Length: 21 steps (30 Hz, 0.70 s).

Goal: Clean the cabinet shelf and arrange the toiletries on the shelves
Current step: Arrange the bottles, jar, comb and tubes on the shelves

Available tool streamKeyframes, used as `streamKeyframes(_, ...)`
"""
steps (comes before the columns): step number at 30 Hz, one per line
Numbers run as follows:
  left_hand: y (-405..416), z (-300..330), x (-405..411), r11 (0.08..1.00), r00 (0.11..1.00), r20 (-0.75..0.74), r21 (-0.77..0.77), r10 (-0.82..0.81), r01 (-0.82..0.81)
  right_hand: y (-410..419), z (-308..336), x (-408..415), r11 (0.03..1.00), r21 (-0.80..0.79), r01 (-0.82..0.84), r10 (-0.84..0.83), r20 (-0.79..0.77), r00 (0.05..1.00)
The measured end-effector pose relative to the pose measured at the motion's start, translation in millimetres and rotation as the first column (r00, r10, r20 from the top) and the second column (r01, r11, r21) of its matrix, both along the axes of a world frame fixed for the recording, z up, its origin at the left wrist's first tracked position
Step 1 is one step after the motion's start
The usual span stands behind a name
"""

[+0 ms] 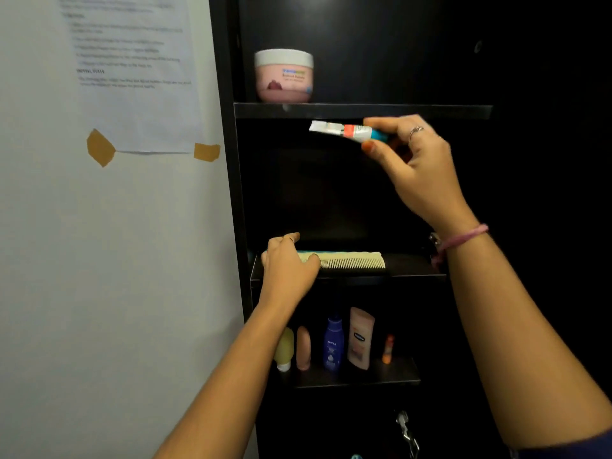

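Observation:
A black cabinet has several shelves. On the top shelf (397, 111) stands a pink cream jar (283, 76) with a white lid. My right hand (420, 167) pinches a small white, red and teal tube (347, 130) just below that shelf's front edge. On the middle shelf (414, 265) lies a pale comb (351, 260); my left hand (288, 263) grips its left end. The lower shelf (397, 376) holds a yellow bottle (284, 351), a peach tube (303, 348), a blue lotion bottle (332, 344), a beige lotion bottle (361, 337) and a small orange stick (388, 349).
A pale wall (99, 260) stands left of the cabinet with a taped paper sheet (132, 61). Metal keys (405, 432) hang at the lower right of the cabinet. The cabinet's right side is dark.

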<state>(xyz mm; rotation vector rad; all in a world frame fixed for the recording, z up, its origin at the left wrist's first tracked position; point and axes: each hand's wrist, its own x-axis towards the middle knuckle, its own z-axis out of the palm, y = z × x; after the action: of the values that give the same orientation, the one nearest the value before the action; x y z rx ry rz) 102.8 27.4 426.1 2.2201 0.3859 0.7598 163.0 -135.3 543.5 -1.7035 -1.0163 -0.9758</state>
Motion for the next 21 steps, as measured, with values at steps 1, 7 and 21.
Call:
streamKeyframes(1, 1, 4, 0, 1.0, 1.0, 0.013, 0.001, -0.006, 0.006, 1, 14, 2, 1.0, 0.025, 0.019, -0.019, 0.023, 1.0)
streamKeyframes(7, 12, 11, -3, 1.0, 1.0, -0.002, 0.011, 0.0, 0.0, 6, 70, 30, 0.898, -0.151, 0.414, -0.423, -0.034, 0.905)
streamKeyframes(21, 10, -10, -9, 1.0, 0.991, 0.132, 0.02, -0.008, 0.006, 9, 15, 21, 0.856, 0.158, 0.492, -0.499, 0.008, 0.867)
